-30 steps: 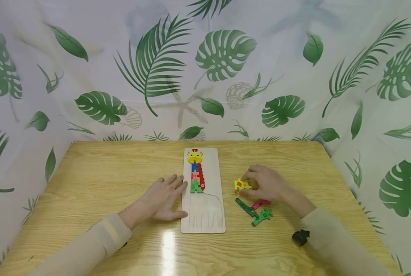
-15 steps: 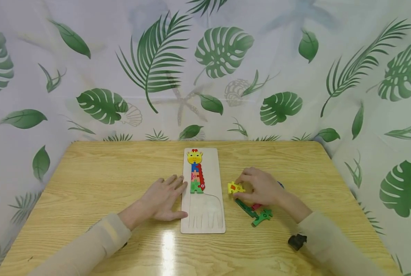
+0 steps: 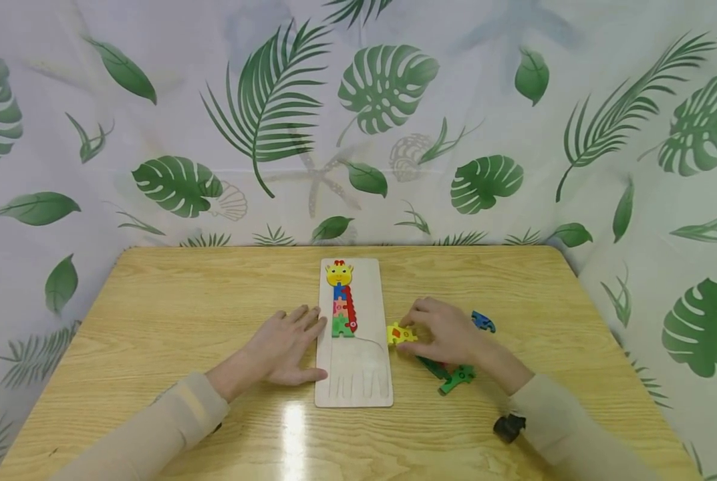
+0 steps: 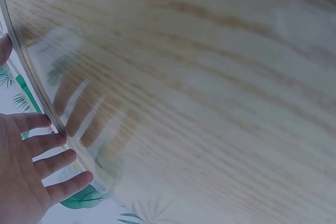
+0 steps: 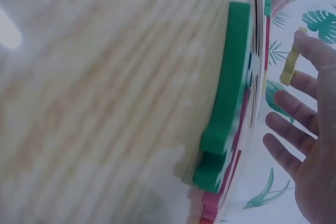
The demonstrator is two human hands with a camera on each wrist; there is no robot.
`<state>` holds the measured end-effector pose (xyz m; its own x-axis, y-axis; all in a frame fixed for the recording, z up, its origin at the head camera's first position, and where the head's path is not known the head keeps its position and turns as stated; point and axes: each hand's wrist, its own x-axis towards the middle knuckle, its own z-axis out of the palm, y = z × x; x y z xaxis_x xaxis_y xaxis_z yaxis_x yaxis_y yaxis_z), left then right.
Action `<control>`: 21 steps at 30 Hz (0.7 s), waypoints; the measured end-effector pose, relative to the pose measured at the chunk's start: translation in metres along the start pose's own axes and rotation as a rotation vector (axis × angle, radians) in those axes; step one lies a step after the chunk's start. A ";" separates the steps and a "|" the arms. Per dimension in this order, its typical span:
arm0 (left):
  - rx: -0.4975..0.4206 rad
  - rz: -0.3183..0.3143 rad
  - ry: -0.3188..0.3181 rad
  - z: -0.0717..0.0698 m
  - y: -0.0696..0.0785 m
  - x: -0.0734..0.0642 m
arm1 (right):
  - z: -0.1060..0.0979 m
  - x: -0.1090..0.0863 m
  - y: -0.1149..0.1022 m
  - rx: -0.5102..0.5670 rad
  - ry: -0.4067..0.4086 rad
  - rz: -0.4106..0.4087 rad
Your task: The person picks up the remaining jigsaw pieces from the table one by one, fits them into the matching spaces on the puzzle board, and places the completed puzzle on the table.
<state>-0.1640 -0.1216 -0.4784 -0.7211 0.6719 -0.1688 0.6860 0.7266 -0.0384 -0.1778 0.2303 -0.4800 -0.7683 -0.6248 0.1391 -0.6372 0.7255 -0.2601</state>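
Observation:
A yellow puzzle piece [image 3: 401, 334] with an orange mark is pinched between the thumb and index finger of my right hand [image 3: 445, 331], by the right edge of the wooden puzzle board [image 3: 367, 300]. In the right wrist view the same yellow piece [image 5: 290, 66] is held clear of the table, the other fingers spread. My left hand [image 3: 289, 344] lies with fingers extended, their tips at the board's left edge. On the board, a giraffe head [image 3: 339, 273] tops a neck of blue, pink and green pieces [image 3: 343, 326], with a red strip [image 3: 350, 308] alongside. Grooved leg outlines mark the lower part.
Right of the board lie loose pieces: a green one [image 3: 457, 379], a dark green one [image 3: 433, 367] partly hidden by my right hand, a mostly hidden pink one and a blue one [image 3: 482, 321]. A leaf-print cloth [image 3: 394, 200] rises behind the wooden table [image 3: 202, 287].
My right hand has moved left with the yellow piece, to the board's right edge. The blue piece behind that hand has come into view. My left hand stays where it was.

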 end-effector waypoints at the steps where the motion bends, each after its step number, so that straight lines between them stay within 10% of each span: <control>1: 0.001 -0.001 -0.001 0.000 0.000 0.000 | 0.001 0.001 0.000 0.000 0.000 0.001; 21: -0.024 -0.016 -0.001 -0.004 0.000 0.005 | 0.001 0.017 -0.012 -0.004 0.008 -0.048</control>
<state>-0.1680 -0.1171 -0.4755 -0.7318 0.6602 -0.1691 0.6720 0.7404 -0.0176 -0.1834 0.2102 -0.4757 -0.7371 -0.6568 0.1587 -0.6736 0.6957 -0.2493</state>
